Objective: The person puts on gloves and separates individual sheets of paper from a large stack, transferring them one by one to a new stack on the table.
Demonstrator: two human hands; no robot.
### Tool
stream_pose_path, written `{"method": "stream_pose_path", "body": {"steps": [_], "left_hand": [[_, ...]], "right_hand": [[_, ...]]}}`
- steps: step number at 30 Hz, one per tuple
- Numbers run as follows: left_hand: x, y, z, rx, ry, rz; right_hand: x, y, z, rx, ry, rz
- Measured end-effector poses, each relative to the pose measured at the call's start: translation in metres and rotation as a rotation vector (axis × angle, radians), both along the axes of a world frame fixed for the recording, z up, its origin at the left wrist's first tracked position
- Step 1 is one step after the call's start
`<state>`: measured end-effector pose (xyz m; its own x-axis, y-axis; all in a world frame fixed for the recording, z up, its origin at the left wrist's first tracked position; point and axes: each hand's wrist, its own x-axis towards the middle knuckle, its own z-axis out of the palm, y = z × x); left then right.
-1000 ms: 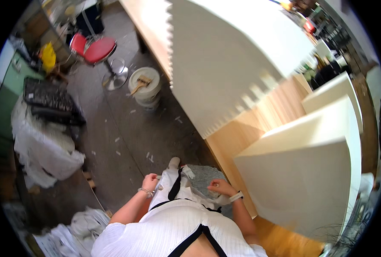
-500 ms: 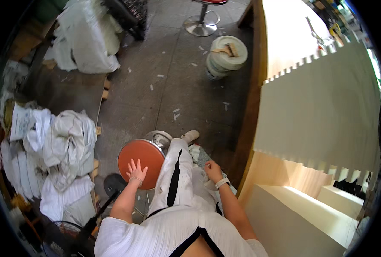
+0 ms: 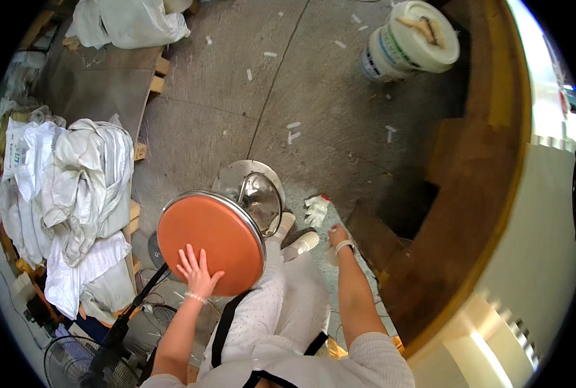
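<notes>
Soft, fairly even light over the floor (image 3: 236,116) around the stool (image 3: 213,223), and there's a sheen on the metal base (image 3: 233,178) just beyond the seat! Far to the right of the stool, white glare burns out the upper end of the table (image 3: 488,161), while near-black shadow pools beneath it. The table's edge bows hard, black swallows the corners, and the fan (image 3: 74,365), below-left of the stool, looks murky.

The person's left hand (image 3: 200,280), beside the thigh a second earlier, had come over an orange stool seat (image 3: 204,226), fingers spread. The right arm (image 3: 358,301) had straightened, carrying the right hand (image 3: 337,235) farther forward. The red-backed chair had left the view.
</notes>
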<state>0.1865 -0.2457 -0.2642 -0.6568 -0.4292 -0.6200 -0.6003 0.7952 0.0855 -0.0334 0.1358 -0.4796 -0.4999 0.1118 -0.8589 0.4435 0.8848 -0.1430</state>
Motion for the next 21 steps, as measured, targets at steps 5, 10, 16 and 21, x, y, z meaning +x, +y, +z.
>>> {"method": "stream_pose_path", "body": {"steps": [5,10,16,21], "left_hand": [[0.027,-0.023,0.002,-0.015,0.121,-0.247],[0.039,-0.035,0.003,-0.011,0.265,-0.317],[0.039,-0.036,0.005,0.012,0.234,-0.290],[0.029,-0.028,0.001,-0.009,0.066,-0.254]], "right_hand": [[-0.029,-0.018,-0.122,0.015,-0.015,0.000],[-0.026,-0.010,-0.233,0.012,-0.010,-0.079],[0.005,0.004,-0.230,-0.040,0.241,-0.185],[0.036,-0.025,-0.073,-0.322,0.658,-0.412]]}}
